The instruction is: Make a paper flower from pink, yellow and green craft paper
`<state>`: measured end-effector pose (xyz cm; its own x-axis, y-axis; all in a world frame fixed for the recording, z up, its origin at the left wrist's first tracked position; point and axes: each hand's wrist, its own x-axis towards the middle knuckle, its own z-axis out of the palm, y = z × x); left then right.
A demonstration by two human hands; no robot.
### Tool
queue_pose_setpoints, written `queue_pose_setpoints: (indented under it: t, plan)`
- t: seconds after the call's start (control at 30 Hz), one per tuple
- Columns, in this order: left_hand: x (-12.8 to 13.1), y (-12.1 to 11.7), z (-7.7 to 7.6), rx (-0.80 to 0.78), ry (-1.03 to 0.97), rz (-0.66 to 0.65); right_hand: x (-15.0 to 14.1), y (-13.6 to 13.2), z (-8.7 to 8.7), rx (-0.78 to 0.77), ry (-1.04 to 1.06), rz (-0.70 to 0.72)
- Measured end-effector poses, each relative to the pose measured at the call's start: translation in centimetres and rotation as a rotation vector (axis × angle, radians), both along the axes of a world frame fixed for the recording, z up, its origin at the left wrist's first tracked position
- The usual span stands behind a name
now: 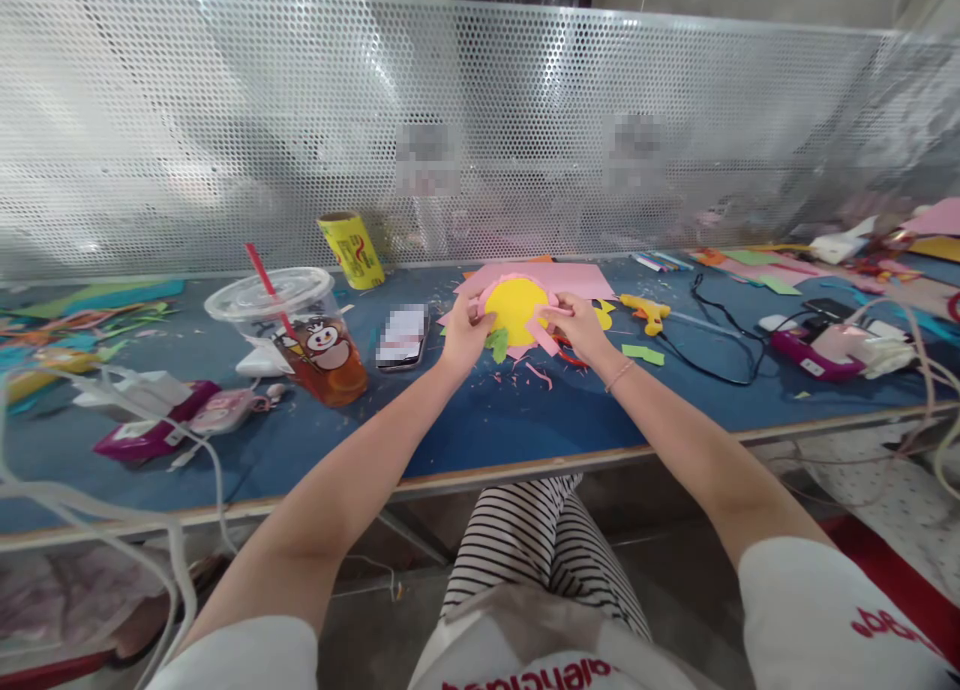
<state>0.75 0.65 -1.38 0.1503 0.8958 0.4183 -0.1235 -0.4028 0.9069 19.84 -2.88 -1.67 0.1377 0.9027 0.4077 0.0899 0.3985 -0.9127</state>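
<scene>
Pinched at opposite edges, a yellow disc point(516, 308) with a pink paper rim point(484, 291) is held over the blue table point(517, 425).
The left hand point(465, 330) grasps the disc's left side at its edge; the right hand point(577, 322) grasps the right side, close to a pink strip point(544, 339) that slants across the lower right edge. Just below the disc's left part shows a green paper piece point(498, 346); whether it is fixed to the disc cannot be told. A pink sheet point(577, 278) lies on the table just behind the disc. Right of the right hand are green scraps point(643, 354) and, farther back, a yellow glue gun point(648, 314). A phone point(403, 337) lies near the left hand, with a plastic cup point(326, 355) of brown drink farther left.
</scene>
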Motion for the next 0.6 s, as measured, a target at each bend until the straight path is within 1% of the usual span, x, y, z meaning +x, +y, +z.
queue_pose_setpoints:
  t: [0.23,0.37,0.43,0.5,0.6]
  plan:
    - [-0.1,0.1,-0.2,-0.022,0.013,-0.003,0.1,0.0,0.0,0.014,-0.041,-0.003]
    - [-0.1,0.2,-0.1,-0.086,0.006,0.037,0.2,-0.2,0.2,0.092,-0.132,-0.080]
    - [-0.1,0.0,0.4,-0.179,-0.058,0.045,0.3,-0.1,0.2,0.166,-0.186,-0.152]
    - [-0.1,-0.4,1.1,-0.342,-0.152,0.007,0.5,0.1,0.0,0.250,-0.234,-0.186]
    - [-0.2,-0.9,2.0,-0.599,-0.243,-0.105,1.0,0.2,-0.2,0.406,-0.347,-0.133]
